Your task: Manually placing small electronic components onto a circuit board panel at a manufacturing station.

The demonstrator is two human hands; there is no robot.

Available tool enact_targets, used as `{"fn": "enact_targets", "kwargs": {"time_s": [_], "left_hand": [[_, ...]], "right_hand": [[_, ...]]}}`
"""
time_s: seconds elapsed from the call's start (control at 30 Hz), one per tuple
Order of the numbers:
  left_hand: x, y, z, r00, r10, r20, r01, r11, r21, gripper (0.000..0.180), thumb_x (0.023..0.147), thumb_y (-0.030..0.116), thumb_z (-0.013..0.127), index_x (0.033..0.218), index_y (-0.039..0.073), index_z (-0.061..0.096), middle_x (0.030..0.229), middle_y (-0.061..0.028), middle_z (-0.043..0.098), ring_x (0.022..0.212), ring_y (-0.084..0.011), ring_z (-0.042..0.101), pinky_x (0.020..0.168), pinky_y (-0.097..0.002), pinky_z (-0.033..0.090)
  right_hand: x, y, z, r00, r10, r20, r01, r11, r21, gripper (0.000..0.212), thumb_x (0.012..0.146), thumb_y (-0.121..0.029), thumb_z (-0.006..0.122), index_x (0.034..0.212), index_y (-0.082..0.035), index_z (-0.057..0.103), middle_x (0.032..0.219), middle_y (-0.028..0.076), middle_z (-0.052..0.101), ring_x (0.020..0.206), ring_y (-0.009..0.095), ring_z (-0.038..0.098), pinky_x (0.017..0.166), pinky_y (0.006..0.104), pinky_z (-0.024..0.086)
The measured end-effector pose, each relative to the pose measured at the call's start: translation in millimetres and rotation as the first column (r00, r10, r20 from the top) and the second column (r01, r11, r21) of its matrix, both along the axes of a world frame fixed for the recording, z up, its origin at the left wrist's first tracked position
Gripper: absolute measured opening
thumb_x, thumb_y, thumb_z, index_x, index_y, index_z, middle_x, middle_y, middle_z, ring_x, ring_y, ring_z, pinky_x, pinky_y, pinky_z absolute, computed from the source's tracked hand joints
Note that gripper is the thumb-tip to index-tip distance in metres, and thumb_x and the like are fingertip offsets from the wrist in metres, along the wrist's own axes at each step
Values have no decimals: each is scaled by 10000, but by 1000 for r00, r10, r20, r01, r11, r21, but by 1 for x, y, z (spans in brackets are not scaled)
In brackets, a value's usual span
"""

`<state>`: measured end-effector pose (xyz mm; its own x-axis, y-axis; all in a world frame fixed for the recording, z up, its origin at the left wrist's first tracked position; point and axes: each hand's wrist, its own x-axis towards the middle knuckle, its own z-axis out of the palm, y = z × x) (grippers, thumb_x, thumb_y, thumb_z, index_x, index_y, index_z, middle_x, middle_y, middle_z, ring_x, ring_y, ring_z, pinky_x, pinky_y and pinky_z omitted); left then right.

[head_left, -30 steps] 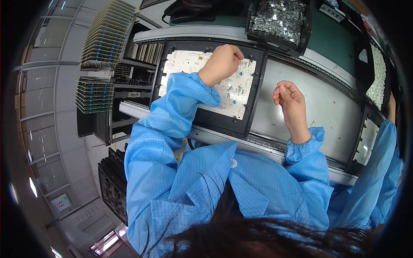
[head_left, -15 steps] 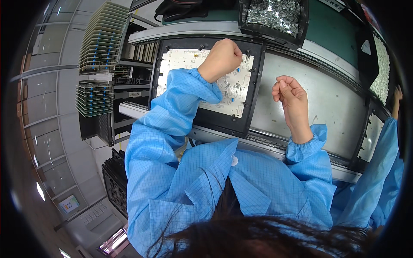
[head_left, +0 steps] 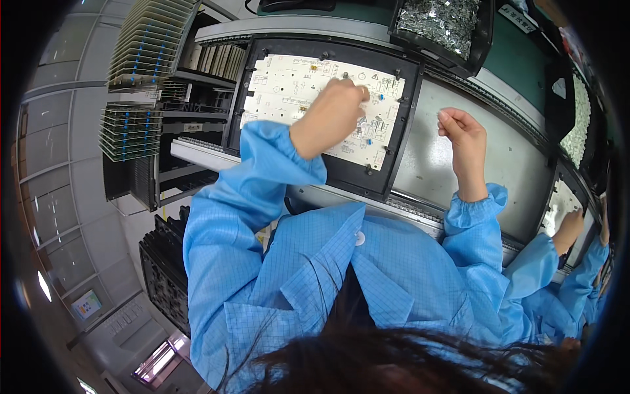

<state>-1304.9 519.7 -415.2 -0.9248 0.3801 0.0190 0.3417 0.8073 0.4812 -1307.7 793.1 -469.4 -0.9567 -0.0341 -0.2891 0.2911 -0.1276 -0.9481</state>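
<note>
A white circuit board (head_left: 275,82) with small yellow and blue parts lies in a black frame (head_left: 407,108) in front of me. Over its middle, my left hand (head_left: 331,113) is bent down with curled fingers, the tips close to the board's surface. What those fingers hold, if anything, is hidden behind the hand. To the right of the frame, my right hand (head_left: 467,139) is raised above a bare metal plate (head_left: 502,121). Its thumb and fingertips are pinched together, and anything between them is too small to make out.
A black bin (head_left: 441,29) of small shiny metal parts stands beyond the conveyor rail. Pale parts (head_left: 579,121) fill a container at far right. A co-worker's hand (head_left: 568,231) is over another board. Racks of boards (head_left: 147,43) stand at left.
My left hand has come down from the board's far edge to its middle. My right hand remains pinched over the plate. A co-worker's hand has come over the board at right.
</note>
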Motion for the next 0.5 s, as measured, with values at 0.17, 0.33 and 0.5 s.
{"fn": "enact_targets", "kwargs": {"time_s": [0.17, 0.33, 0.5], "left_hand": [[17, -3, -18, 999, 32, -25, -29, 992, 120, 73, 805, -12, 624, 871, -1, 653, 895, -206, 623, 918, -384, 575, 827, -442, 481], [20, -5, -23, 993, 62, -97, -58, 997, 43, 38, 836, 15, 640, 873, 18, 632, 903, -159, 638, 923, -351, 582, 815, -430, 481], [30, -20, 3, 983, 183, -3, -175, 948, 265, 93, 861, 3, 613, 936, 14, 666, 922, -174, 639, 918, -365, 584, 827, -428, 482]], "right_hand": [[-29, -49, 20, 986, 153, -69, -146, 985, 95, 200, 890, -71, 683, 1027, 75, 679, 845, 72, 681, 707, 109, 620, 639, 238, 516], [-48, -87, 21, 960, 212, -184, -66, 807, 587, 232, 821, -50, 706, 1042, 7, 667, 775, 31, 692, 678, 71, 605, 619, 227, 468], [-51, -99, 19, 968, 141, -207, 25, 769, 639, 373, 753, -25, 728, 1092, -24, 571, 741, 64, 700, 676, 109, 621, 630, 265, 470]]}}
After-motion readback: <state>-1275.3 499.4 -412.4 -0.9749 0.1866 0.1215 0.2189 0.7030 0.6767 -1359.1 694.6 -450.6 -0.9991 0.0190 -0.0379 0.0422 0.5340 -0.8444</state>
